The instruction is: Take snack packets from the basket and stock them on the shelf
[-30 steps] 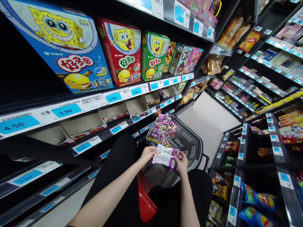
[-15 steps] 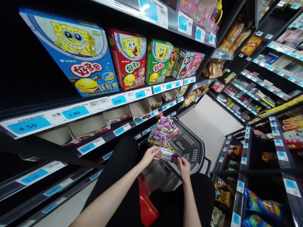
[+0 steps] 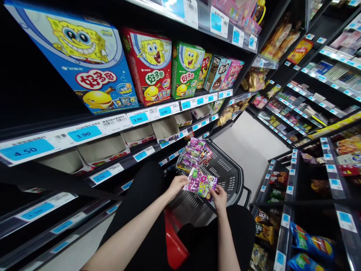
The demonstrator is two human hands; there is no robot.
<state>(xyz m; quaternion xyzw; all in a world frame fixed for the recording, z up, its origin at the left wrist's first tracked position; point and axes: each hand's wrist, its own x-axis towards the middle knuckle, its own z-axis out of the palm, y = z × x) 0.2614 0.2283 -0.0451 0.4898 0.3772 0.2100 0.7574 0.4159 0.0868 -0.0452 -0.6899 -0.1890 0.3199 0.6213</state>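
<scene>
Right now you hold a flat purple plastic candy packet with green and white lettering (image 3: 200,183) between both hands, printed face up, over the near end of the black plastic shopping basket with slotted walls (image 3: 229,177). Your left hand (image 3: 176,185) has its fingers closed on the packet's left edge; your right hand (image 3: 219,196) pinches the lower right corner, thumb on top. Just beyond the packet, a stack of similar purple and green candy packets (image 3: 195,153) lies in the basket's far left corner, leaning on its rim.

Judging from this, you are at the handling stage: one packet out and in hand, face turned toward you, with the rest waiting in the basket. It is not yet on any shelf.

To your left, the black shelf of open cardboard display trays (image 3: 166,130) sits under the row of cartoon snack boxes (image 3: 152,67); several trays look unfilled, though which one suits this packet cannot be told. The next move calls for a firm one-handed grip, freeing the other hand, and a clear reach across without snagging the basket rim.
</scene>
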